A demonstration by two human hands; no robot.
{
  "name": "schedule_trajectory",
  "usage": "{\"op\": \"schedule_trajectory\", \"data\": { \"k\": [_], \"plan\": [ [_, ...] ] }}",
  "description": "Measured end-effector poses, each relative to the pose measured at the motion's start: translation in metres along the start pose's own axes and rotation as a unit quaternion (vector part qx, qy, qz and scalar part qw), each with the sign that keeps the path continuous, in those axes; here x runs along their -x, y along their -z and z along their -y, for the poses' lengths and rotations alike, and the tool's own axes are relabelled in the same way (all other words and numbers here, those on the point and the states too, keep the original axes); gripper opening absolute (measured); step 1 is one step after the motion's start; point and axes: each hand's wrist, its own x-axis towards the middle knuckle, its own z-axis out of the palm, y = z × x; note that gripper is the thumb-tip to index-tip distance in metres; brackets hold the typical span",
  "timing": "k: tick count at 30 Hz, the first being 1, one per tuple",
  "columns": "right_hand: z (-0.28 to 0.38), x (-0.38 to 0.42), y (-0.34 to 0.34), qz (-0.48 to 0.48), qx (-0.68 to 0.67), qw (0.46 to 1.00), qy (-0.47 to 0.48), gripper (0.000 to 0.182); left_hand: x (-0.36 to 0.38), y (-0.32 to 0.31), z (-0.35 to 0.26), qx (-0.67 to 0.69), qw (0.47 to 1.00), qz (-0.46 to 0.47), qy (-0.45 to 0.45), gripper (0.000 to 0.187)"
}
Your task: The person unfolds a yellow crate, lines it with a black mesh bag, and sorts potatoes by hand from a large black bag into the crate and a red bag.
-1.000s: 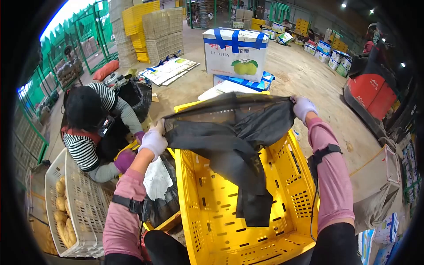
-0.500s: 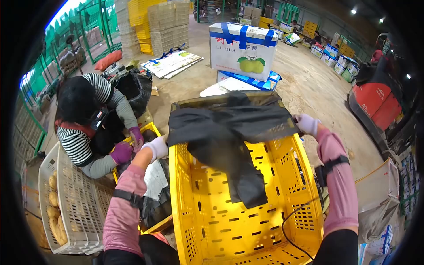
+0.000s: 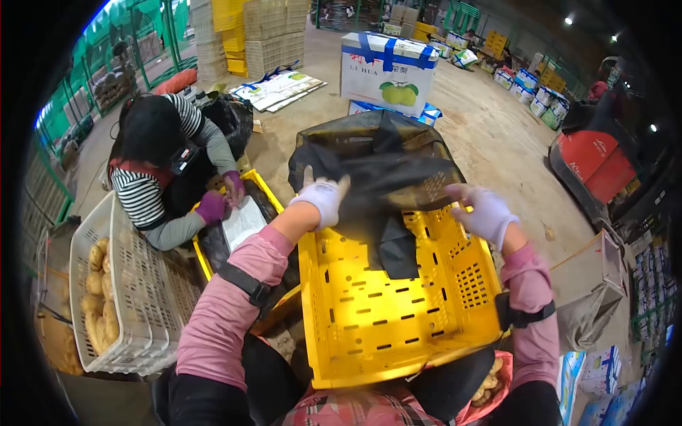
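A yellow slotted crate [image 3: 369,319] is tipped toward me, with black plastic film [image 3: 396,252] bunched over its far end. One strip of film hangs down inside the crate; part of the film is blurred. My left hand [image 3: 323,201], in a white-lilac glove, is over the far left rim beside the film. Its fingers are spread, and nothing shows in them. Near the far right corner is my right hand [image 3: 488,214], in a matching glove. Its fingers are apart, pointing left toward the edge of the film.
At left a co-worker [image 3: 160,156] in purple gloves bends over another yellow crate [image 3: 263,188]. A white crate of potatoes [image 3: 135,305] stands nearer. A pear carton [image 3: 387,74] is ahead, a red forklift [image 3: 593,163] at right, and a red bag [image 3: 490,390] lies low beside me.
Both hands have left the crate's far side edges and moved inward, the left one opening. The crate has shifted slightly, and the film is bunched further toward its far end.
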Motion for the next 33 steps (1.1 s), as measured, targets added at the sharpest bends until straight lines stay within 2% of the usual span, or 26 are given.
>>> {"op": "schedule_trajectory", "data": {
  "k": [1,2,4,5,7,10,11,13,14,15,16,17,18,20,22,23,24,25,26,28,29,31,33],
  "plan": [
    [0.016,0.012,-0.006,0.007,-0.033,0.998,0.047,0.048,0.001,0.006,-0.009,-0.018,0.990,0.139,0.031,0.048],
    [0.032,0.025,-0.015,0.014,-0.069,0.993,0.092,0.049,0.013,0.015,-0.016,-0.022,0.992,0.123,0.000,0.043],
    [0.053,0.044,-0.041,0.058,-0.057,0.983,0.165,0.056,0.058,0.025,-0.021,-0.032,0.992,0.102,-0.063,0.032],
    [0.064,0.050,-0.055,0.070,-0.044,0.980,0.183,0.062,0.077,0.018,-0.013,-0.027,0.996,0.015,-0.089,0.022],
    [0.079,0.055,-0.090,0.064,0.002,0.974,0.219,0.077,0.113,0.029,-0.004,0.052,0.992,-0.011,-0.113,0.021],
    [0.108,0.048,-0.108,0.044,0.050,0.972,0.224,0.080,0.157,0.044,-0.003,0.151,0.981,-0.035,-0.114,0.025],
    [0.119,0.049,-0.109,-0.015,0.013,0.970,0.240,0.063,0.168,0.047,-0.003,0.161,0.978,-0.043,-0.123,0.026],
    [0.132,0.051,-0.100,0.141,0.048,0.969,0.196,0.050,0.183,0.046,-0.005,0.168,0.974,-0.063,-0.135,0.028],
    [0.138,0.052,-0.093,0.216,0.067,0.959,0.170,0.044,0.187,0.047,-0.009,0.153,0.979,-0.044,-0.125,0.029],
    [0.142,0.070,-0.090,0.193,0.023,0.949,0.247,0.031,0.191,0.049,-0.013,0.138,0.983,-0.025,-0.116,0.029],
    [0.147,0.087,-0.087,0.257,0.017,0.930,0.261,0.034,0.194,0.049,-0.020,0.123,0.986,-0.003,-0.109,0.029],
    [0.156,0.109,-0.081,0.279,-0.035,0.925,0.256,0.035,0.196,0.046,-0.031,0.116,0.988,0.022,-0.105,0.027],
    [0.159,0.128,-0.081,0.259,-0.066,0.926,0.267,0.039,0.200,0.031,-0.040,0.119,0.981,-0.027,-0.152,0.031],
    [0.168,0.162,-0.061,0.294,-0.032,0.923,0.248,0.037,0.211,0.020,-0.066,0.127,0.961,-0.046,-0.240,0.027],
    [0.148,0.168,-0.046,0.262,-0.116,0.930,0.231,0.036,0.226,0.021,-0.094,0.201,0.936,0.056,-0.282,0.023],
    [0.136,0.169,-0.036,0.243,-0.156,0.931,0.223,0.035,0.238,0.022,-0.104,0.230,0.919,0.066,-0.313,0.020],
    [0.124,0.166,-0.021,0.215,-0.184,0.945,0.162,0.030,0.245,0.026,-0.111,0.244,0.914,0.046,-0.321,0.021],
    [0.091,0.160,-0.034,0.060,-0.119,0.975,0.177,0.034,0.253,0.028,-0.115,0.258,0.919,0.027,-0.298,0.019],
    [0.078,0.151,-0.026,0.049,-0.019,0.984,0.171,0.048,0.261,0.031,-0.114,0.270,0.923,0.008,-0.275,0.018],
    [0.056,0.149,-0.035,0.036,0.078,0.971,0.225,0.070,0.268,0.048,-0.104,0.318,0.919,0.029,-0.231,0.018],
    [0.057,0.151,-0.043,0.016,0.101,0.966,0.236,0.071,0.273,0.052,-0.096,0.341,0.917,0.040,-0.205,0.018],
    [0.069,0.155,-0.065,-0.024,0.146,0.954,0.261,0.075,0.286,0.050,-0.080,0.428,0.887,-0.044,-0.168,0.021],
    [0.075,0.145,-0.083,-0.042,0.040,0.948,0.312,0.074,0.300,0.053,-0.074,0.486,0.863,-0.075,-0.110,0.021]
  ]
}}
